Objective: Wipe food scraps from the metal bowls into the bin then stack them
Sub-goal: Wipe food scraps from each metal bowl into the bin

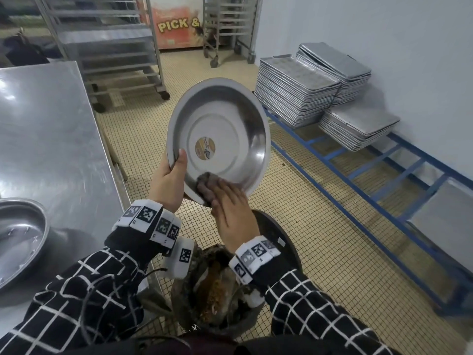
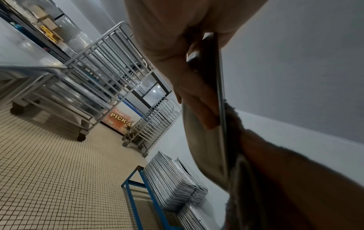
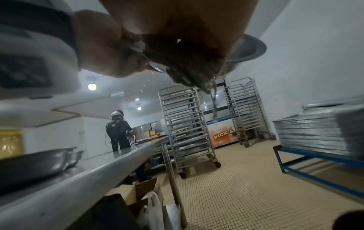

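A wide metal bowl (image 1: 225, 119) with a round sticker in its bottom is tilted up over the dark bin (image 1: 281, 242), which holds brown food scraps (image 1: 212, 298). My left hand (image 1: 176, 170) grips the bowl's lower left rim, thumb inside. My right hand (image 1: 227, 201) presses a grey cloth (image 1: 204, 184) flat against the bowl's lower inner wall. The left wrist view shows the bowl's rim (image 2: 218, 93) edge-on between thumb and fingers. In the right wrist view the cloth (image 3: 187, 66) hangs wet under the hand. A second metal bowl (image 1: 20, 242) sits on the steel table (image 1: 51, 139).
Stacks of baking trays (image 1: 307, 83) lie on a low blue rack (image 1: 358, 175) along the right wall. Wheeled tray trolleys (image 1: 115, 47) stand at the back. Another person (image 3: 118, 129) works at the table's far end. Cardboard boxes (image 3: 141, 191) sit under the table.
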The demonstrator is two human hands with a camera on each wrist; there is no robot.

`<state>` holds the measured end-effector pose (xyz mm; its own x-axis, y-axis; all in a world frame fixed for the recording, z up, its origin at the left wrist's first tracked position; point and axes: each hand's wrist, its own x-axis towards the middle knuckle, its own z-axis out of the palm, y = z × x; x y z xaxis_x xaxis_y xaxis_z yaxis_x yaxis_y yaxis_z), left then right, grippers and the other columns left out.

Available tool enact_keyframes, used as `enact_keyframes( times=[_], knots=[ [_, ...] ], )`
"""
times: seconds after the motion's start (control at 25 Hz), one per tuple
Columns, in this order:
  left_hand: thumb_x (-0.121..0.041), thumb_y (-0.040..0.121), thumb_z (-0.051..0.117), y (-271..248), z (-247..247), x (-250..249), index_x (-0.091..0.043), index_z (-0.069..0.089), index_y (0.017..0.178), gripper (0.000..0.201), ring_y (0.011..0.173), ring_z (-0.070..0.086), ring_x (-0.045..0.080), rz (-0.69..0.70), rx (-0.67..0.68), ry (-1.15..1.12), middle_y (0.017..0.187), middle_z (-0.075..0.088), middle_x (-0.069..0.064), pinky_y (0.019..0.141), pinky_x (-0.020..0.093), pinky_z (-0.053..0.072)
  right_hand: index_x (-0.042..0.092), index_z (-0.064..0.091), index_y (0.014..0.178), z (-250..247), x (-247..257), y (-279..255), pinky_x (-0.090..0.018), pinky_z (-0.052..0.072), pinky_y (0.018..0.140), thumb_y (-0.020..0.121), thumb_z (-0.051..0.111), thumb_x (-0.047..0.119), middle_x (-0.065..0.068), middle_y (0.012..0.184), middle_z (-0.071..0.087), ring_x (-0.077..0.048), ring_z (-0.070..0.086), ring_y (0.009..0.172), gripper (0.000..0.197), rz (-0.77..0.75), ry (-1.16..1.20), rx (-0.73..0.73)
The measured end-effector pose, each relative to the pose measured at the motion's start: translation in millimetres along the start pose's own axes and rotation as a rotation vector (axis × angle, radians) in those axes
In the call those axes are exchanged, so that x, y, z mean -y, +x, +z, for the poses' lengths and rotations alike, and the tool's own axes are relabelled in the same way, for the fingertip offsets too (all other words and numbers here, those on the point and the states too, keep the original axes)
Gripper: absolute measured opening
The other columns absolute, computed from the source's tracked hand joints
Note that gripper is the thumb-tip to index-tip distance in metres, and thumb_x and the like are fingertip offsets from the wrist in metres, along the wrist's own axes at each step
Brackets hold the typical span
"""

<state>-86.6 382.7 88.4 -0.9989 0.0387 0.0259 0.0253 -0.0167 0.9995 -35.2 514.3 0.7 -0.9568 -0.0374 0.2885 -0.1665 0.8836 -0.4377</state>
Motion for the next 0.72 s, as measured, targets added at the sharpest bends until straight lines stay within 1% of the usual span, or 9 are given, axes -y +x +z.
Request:
enact_keyframes(
  times=[0.08,0.16,0.28,0.36,0.44,0.48,0.56,0.64,0.72],
  knots=[
    [-0.034,0.1,0.042,-1,1,-1,-0.021,0.054,0.11,0.021,0.072,0.059,-0.01,-0.007,-0.011,-0.018,0.09,0.06,-0.016,0.059,0.001,0.044,0.021,0.039,0.143,5,4,-10,-0.035,0.01,0.12,0.102,0.02,0.037,0.001,0.148,0.041,-0.015,0.026,0.142,0.048,0.028,0.023,-0.081],
    [-0.034,0.099,0.042,-3,0,-1,-0.024,0.056,0.099,0.017,0.071,0.061,-0.008,-0.01,-0.016,-0.021,0.087,0.061,-0.015,0.063,0.009,0.048,0.023,0.034,0.146,5,-9,-15,-0.041,0.01,0.12,0.101,0.011,0.042,0.003,0.153,0.032,-0.017,0.014,0.146,0.054,0.097,-0.063,-0.103],
    [-0.035,0.1,0.041,-6,-2,3,-0.032,0.054,0.085,0.021,0.076,0.059,0.005,-0.01,-0.032,-0.018,0.083,0.062,-0.011,0.07,0.018,0.048,0.023,0.014,0.151,-4,-40,-9,-0.046,0.009,0.119,0.098,0.007,0.049,0.002,0.16,-0.006,-0.02,-0.01,0.146,0.06,0.28,-0.019,-0.045],
    [-0.035,0.1,0.041,-8,-3,4,-0.031,0.053,0.079,0.024,0.071,0.058,0.005,-0.031,-0.052,-0.037,0.077,0.061,-0.011,0.069,0.02,0.049,0.025,0.0,0.152,-19,-50,1,-0.041,0.024,0.115,0.1,0.02,0.045,0.005,0.156,-0.022,-0.02,0.001,0.145,0.059,0.341,0.128,-0.049],
    [-0.035,0.1,0.042,-10,-3,5,-0.029,0.055,0.077,0.027,0.063,0.06,0.001,-0.058,-0.055,-0.044,0.072,0.061,-0.011,0.064,0.017,0.049,0.026,-0.002,0.152,-39,-52,14,-0.025,0.042,0.095,0.1,0.031,0.04,0.004,0.16,-0.004,-0.01,0.032,0.127,0.063,0.398,0.256,-0.114],
    [-0.035,0.099,0.043,-10,-4,6,-0.027,0.055,0.077,0.026,0.059,0.061,-0.001,-0.079,-0.056,-0.049,0.07,0.061,-0.009,0.062,0.015,0.049,0.025,0.005,0.152,-50,-53,20,-0.02,0.044,0.086,0.1,0.035,0.038,0.003,0.155,0.021,-0.006,0.04,0.115,0.062,0.445,0.319,-0.147],
    [-0.037,0.098,0.047,-8,-8,8,-0.023,0.055,0.08,0.024,0.062,0.064,0.011,-0.143,-0.052,-0.083,0.07,0.063,-0.003,0.067,0.026,0.053,0.022,0.03,0.145,-66,-57,30,-0.017,0.047,0.071,0.099,0.04,0.039,0.008,0.116,0.056,-0.007,0.056,0.097,0.05,0.535,0.445,-0.201],
    [-0.039,0.095,0.05,-2,-14,13,-0.018,0.057,0.086,0.023,0.065,0.064,0.022,-0.216,-0.004,-0.095,0.074,0.066,0.003,0.069,0.038,0.055,0.019,0.05,0.121,-76,-65,37,-0.024,0.05,0.068,0.096,0.045,0.043,0.008,0.093,0.061,-0.013,0.062,0.087,0.036,0.6,0.519,-0.226],
    [-0.04,0.094,0.053,5,-20,19,-0.014,0.06,0.096,0.027,0.062,0.066,0.022,-0.269,0.062,-0.093,0.076,0.067,0.006,0.059,0.035,0.055,0.012,0.056,0.106,-83,-73,42,-0.028,0.049,0.069,0.093,0.051,0.044,0.0,0.091,0.063,-0.014,0.061,0.083,0.035,0.587,0.512,-0.212]
  ],
)
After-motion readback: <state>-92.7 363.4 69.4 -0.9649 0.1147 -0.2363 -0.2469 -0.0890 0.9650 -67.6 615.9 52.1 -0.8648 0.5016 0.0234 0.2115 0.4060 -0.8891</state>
